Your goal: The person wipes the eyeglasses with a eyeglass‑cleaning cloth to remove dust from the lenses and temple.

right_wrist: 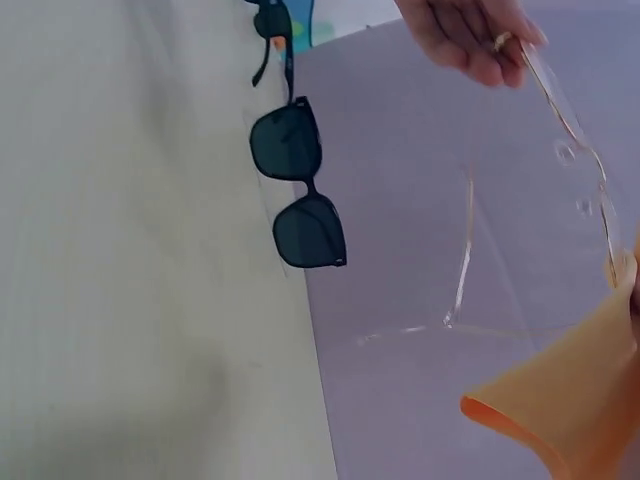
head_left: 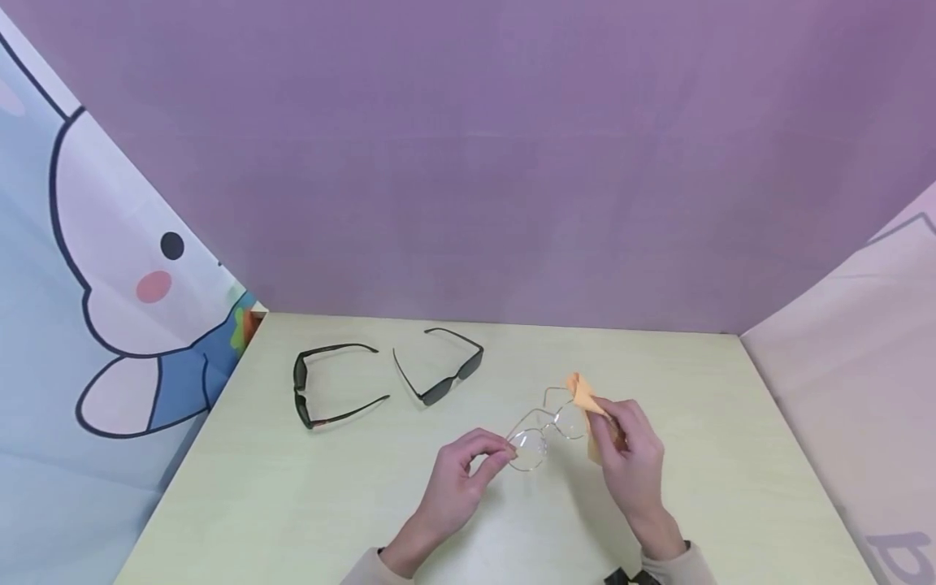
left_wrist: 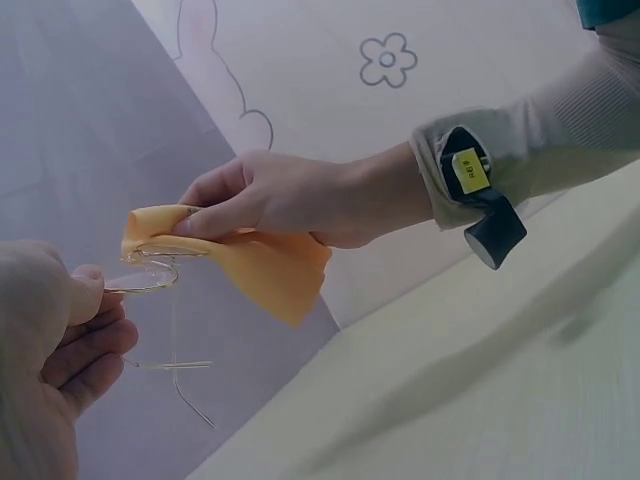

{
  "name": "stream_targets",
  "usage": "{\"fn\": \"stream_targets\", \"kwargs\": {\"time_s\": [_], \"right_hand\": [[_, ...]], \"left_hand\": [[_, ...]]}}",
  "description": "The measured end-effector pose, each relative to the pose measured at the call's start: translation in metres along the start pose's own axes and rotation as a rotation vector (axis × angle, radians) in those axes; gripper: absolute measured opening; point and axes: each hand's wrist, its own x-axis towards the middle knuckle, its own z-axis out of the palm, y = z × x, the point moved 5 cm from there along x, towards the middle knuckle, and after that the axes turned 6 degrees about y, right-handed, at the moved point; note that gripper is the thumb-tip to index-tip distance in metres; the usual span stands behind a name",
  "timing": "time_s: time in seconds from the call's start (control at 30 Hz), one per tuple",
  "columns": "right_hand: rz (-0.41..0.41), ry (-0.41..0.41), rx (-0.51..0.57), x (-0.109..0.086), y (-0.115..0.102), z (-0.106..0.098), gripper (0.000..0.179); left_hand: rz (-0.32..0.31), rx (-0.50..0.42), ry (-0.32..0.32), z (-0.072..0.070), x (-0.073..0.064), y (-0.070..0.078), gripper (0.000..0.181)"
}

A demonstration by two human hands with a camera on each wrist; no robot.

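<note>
A pair of thin gold-rimmed eyeglasses (head_left: 530, 449) is held up above the table between both hands. My left hand (head_left: 459, 479) pinches the frame at its left hinge corner, thumb against fingers. In my right hand (head_left: 633, 457) is an orange cleaning cloth (head_left: 582, 394), gripped around the right end of the glasses. The left wrist view shows the cloth (left_wrist: 275, 272) folded over the rim and hanging down below the right hand (left_wrist: 270, 200). Both temples are unfolded and point away from me. The cloth hides the right lens's outer edge.
Two pairs of dark sunglasses lie with temples spread on the pale table (head_left: 292, 504): one pair (head_left: 301, 390) at the left, another pair (head_left: 453, 382) nearer the middle. A purple cloth backdrop (head_left: 497, 162) rises behind the table, with printed sheets at both sides.
</note>
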Motion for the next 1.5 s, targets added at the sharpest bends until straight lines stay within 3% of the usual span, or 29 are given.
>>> {"fn": "stream_targets", "kwargs": {"time_s": [0.1, 0.27, 0.37, 0.53, 0.63, 0.87, 1.07, 1.17, 1.23, 1.5], "right_hand": [[0.024, 0.012, -0.014, 0.000, -0.001, -0.001, 0.025], [-0.024, -0.040, 0.045, -0.010, -0.007, 0.006, 0.012], [-0.064, -0.059, 0.049, -0.012, -0.009, 0.008, 0.024], [-0.032, 0.023, -0.024, -0.004, -0.003, -0.001, 0.011], [0.011, 0.048, -0.043, -0.003, 0.000, -0.004, 0.019], [-0.011, -0.008, 0.049, -0.015, -0.006, 0.003, 0.011], [-0.024, -0.057, 0.107, -0.020, -0.011, 0.009, 0.024], [-0.021, -0.049, 0.113, -0.018, -0.011, 0.009, 0.024], [-0.020, -0.042, 0.117, -0.017, -0.012, 0.008, 0.021], [-0.005, -0.039, 0.123, -0.012, -0.017, 0.006, 0.011]], "left_hand": [[-0.002, -0.005, 0.002, 0.000, 0.000, 0.001, 0.008], [-0.015, -0.019, 0.004, 0.000, 0.000, 0.000, 0.008], [-0.018, -0.019, 0.004, 0.001, 0.000, 0.000, 0.008], [-0.015, -0.024, -0.001, 0.001, 0.000, 0.001, 0.008], [-0.016, -0.034, -0.002, 0.001, -0.001, 0.001, 0.008], [-0.025, -0.027, 0.000, 0.001, 0.000, -0.001, 0.008], [-0.003, 0.004, 0.005, 0.000, 0.002, -0.001, 0.008], [0.069, 0.066, 0.004, 0.000, 0.004, 0.002, 0.008], [0.153, 0.133, 0.002, -0.001, 0.005, 0.005, 0.006], [0.645, 0.560, -0.032, 0.001, 0.006, 0.024, 0.010]]}}
